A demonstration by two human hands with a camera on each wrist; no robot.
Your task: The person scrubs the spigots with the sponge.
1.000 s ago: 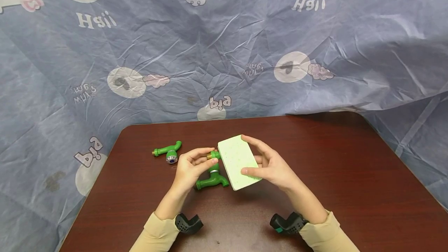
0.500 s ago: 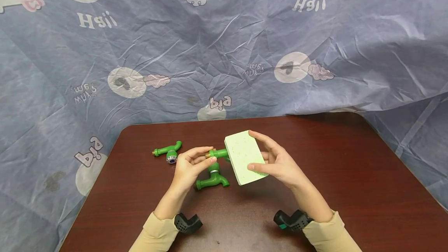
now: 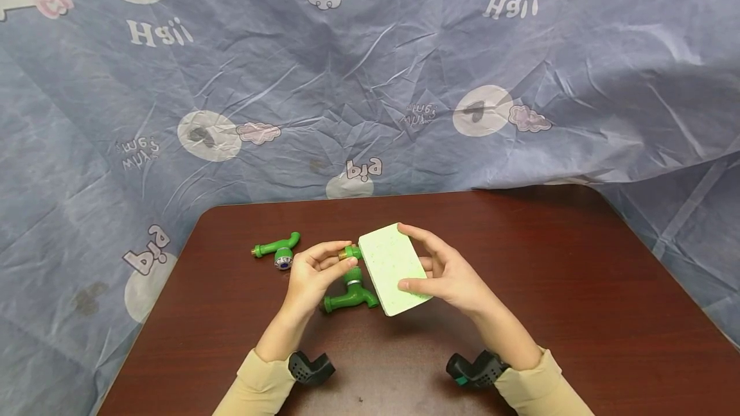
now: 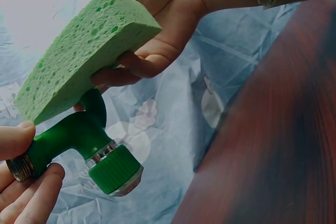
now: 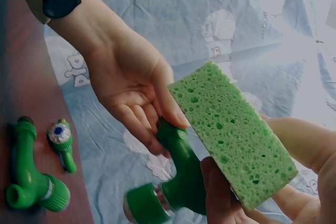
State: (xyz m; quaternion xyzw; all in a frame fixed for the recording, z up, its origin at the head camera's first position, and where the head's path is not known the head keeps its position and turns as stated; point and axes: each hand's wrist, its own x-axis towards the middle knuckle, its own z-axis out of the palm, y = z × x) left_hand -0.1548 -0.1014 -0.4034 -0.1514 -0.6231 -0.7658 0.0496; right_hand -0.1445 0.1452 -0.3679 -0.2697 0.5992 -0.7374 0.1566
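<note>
Item one: green tap (image 4: 73, 129), in the air over the table (image 3: 549, 275); brass thread at the inlet, ribbed green handle on a silver collar. We record it pinched near the threaded end between thumb and fingers of the left hand (image 3: 308, 276).

Item two: pale green sponge (image 3: 394, 269), porous, a rectangular block, raised and tilted just beside the tap's body. We record the right hand (image 3: 449, 275) gripping it, thumb on the broad face, other fingers at the upper edge and behind. Some of these fingers lie between sponge and tap; whether they press the tap as well, we cannot tell.

Item three: second green tap (image 3: 349, 300), lying on the table below the held one. In the right wrist view we see its hollow spout mouth; what is inside we cannot make out.

Item four: third green tap (image 3: 282, 248), lying farther left, brass-ended, with a silver handle cap centred in blue.

Surroundings: dark red-brown wood grain on the table; blue printed cloth (image 3: 347, 82), creased, hanging behind; black device (image 3: 312, 369) at the left wrist, another at the right; cream sleeves (image 3: 260, 382).
</note>
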